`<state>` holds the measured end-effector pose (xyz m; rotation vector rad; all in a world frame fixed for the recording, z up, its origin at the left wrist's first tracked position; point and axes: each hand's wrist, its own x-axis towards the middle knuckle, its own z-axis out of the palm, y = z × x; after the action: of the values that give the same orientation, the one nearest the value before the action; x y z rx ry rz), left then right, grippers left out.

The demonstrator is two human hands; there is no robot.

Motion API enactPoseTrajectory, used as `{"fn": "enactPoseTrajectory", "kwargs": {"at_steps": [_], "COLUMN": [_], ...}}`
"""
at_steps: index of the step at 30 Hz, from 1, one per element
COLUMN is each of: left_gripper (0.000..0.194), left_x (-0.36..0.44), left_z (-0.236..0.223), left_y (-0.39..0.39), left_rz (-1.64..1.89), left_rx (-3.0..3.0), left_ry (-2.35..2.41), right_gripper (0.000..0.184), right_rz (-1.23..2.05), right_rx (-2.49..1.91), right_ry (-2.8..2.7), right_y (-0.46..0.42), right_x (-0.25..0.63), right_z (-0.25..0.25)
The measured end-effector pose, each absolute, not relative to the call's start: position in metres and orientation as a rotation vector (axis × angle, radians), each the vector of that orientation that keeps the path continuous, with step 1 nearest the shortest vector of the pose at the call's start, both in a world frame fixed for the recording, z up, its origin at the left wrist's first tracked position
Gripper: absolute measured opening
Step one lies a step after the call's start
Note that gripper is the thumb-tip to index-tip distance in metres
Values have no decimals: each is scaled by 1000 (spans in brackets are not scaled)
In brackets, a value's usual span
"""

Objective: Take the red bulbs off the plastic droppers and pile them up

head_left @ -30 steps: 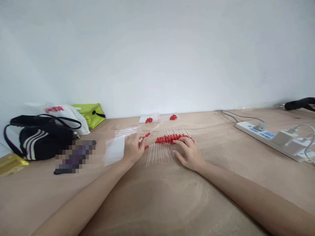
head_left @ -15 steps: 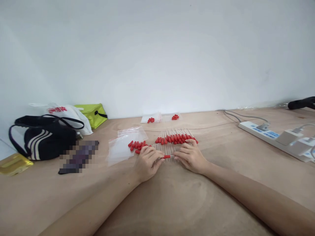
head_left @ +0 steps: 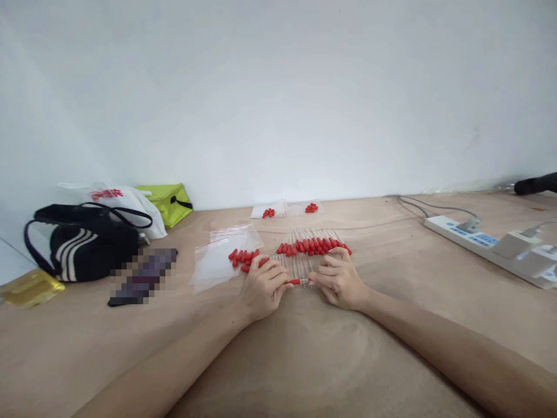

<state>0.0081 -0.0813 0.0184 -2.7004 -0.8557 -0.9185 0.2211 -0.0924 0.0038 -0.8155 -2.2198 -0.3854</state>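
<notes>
Between the fingertips of my left hand (head_left: 264,287) is a small red tube-shaped piece (head_left: 295,282), lying sideways. My right hand (head_left: 340,281) pinches the short clear or whitish end (head_left: 304,281) that meets the red piece on its right. Both hands are closed and rest low over the table. Just beyond them, a row of thin pale sticks with red ends (head_left: 313,246) lies fanned out. More pale sticks (head_left: 300,265) lie between the hands, partly hidden by the fingers. Several loose red pieces (head_left: 242,256) lie left of my left hand, one touching or close to its knuckles.
Clear zip bags (head_left: 213,268) lie under the loose red pieces. Two small bags with red pieces (head_left: 268,213) are by the wall. At left are a black striped bag (head_left: 93,247), a lime-green bag (head_left: 167,203) and a dark pouch (head_left: 148,276). A white power strip (head_left: 456,229) lies right.
The view has shifted slightly. My hands hold nearly the same pose, and the red piece between them sits a little lower. My right fingers have curled slightly.
</notes>
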Motion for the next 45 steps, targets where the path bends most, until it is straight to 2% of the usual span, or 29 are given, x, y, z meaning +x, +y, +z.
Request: {"fn": "enactPoseTrajectory", "kwargs": {"at_steps": [20,24,29,34,40,45], "left_gripper": [20,19,18,23,31,28], "left_x": [2,-5,-41,-62,-65,-67], "left_z": [14,17,28,32,27,23], "left_y": [-86,-84,-68,-56,-42,-34], "left_rz": [-930,-1030,-1341,-1226,-1198,-1136], "left_rx": [-2777,-2773,-2490,-2326,-2258,-2228], "left_ry": [-786,-799,-1232,-1562,-1744,-1898], "right_gripper": [23,26,26,23,17,12], "right_rz": [-321,-309,-286,-260,-274,-272], "right_rx": [-816,-823,-1097,-1219,-1313,-1379], "right_ry": [-2260,-2257,-2107,-2092,-2095,-2034], "right_y": [-97,-95,-88,-87,-86,-82], "right_x": [221,231,259,255,242,232], "right_z": [5,4,1,-2,-3,-6]}}
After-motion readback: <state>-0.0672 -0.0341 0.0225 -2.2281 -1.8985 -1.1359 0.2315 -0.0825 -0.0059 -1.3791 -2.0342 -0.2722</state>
